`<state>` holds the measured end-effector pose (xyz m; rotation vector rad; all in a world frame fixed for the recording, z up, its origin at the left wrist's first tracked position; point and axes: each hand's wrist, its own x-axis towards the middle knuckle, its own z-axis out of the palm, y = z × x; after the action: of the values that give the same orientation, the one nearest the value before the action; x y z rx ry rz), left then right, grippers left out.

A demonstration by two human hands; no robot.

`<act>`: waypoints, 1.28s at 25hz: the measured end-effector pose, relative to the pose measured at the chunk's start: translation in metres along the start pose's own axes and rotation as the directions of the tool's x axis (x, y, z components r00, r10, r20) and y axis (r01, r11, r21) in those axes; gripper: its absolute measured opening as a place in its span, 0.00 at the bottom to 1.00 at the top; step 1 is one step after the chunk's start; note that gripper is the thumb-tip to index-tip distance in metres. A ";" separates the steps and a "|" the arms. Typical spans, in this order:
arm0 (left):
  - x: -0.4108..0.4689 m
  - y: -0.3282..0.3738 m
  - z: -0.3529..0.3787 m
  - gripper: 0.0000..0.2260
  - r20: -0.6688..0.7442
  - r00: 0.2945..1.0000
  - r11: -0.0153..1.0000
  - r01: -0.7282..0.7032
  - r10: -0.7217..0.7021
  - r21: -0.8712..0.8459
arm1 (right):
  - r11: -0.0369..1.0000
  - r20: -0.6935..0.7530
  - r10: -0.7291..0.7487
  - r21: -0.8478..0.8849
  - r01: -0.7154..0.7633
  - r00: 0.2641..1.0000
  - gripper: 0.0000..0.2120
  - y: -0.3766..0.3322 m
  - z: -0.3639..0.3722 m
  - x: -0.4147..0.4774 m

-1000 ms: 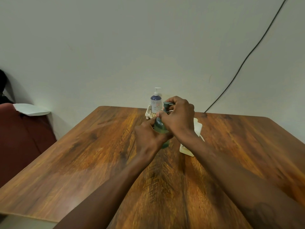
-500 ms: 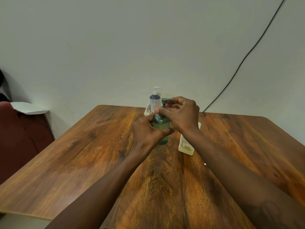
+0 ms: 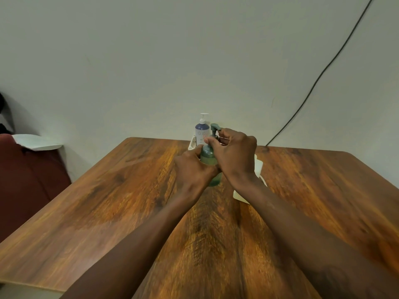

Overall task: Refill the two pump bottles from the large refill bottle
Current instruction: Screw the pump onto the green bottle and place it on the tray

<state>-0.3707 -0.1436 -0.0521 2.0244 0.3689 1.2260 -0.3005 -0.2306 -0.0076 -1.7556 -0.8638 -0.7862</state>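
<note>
Your clear ground is the bare wooden table (image 3: pixel 108 201) across the lower and left frame, and the right part beyond your right forearm. At centre, your left hand (image 3: pixel 192 171) and right hand (image 3: pixel 235 156) crowd the green pump bottle (image 3: pixel 208 158), closing that spot. Just behind it, upper centre, the white-and-blue pump bottle (image 3: pixel 202 130) stands in a small white basket (image 3: pixel 192 144) against the wall. The pale refill bottle (image 3: pixel 258 169) lies just right of your right wrist, blocking a low pass there.
</note>
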 end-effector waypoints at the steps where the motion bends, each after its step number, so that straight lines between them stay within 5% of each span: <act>1: 0.001 -0.001 0.002 0.21 0.000 1.000 1.000 0.003 -0.003 0.008 | 1.000 0.002 -0.009 -0.024 0.009 1.000 0.12 0.002 0.001 0.002; 6: 0.021 -0.006 0.016 0.21 0.062 0.998 1.000 0.012 -0.012 0.006 | 1.000 0.045 -0.019 0.002 0.019 0.999 0.13 0.020 0.001 0.020; 12: 0.098 -0.024 0.059 0.29 0.095 0.995 0.997 -0.028 0.021 0.070 | 0.977 0.462 0.158 0.057 -0.207 0.873 0.17 0.073 0.015 0.112; 22: 0.192 -0.111 0.192 0.31 0.269 0.946 0.975 0.134 -0.180 0.179 | 0.974 0.394 0.217 -0.024 -0.226 0.893 0.14 0.220 0.106 0.168; 32: 0.212 -0.168 0.270 0.32 0.367 0.900 0.968 0.181 -0.235 0.175 | 0.957 0.354 0.289 -0.094 -0.274 0.889 0.12 0.312 0.153 0.167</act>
<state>-0.0130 -0.0238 -0.1099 2.2177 0.4715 0.6646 0.0677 -0.1336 -0.0676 -2.0443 -0.8074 -0.2889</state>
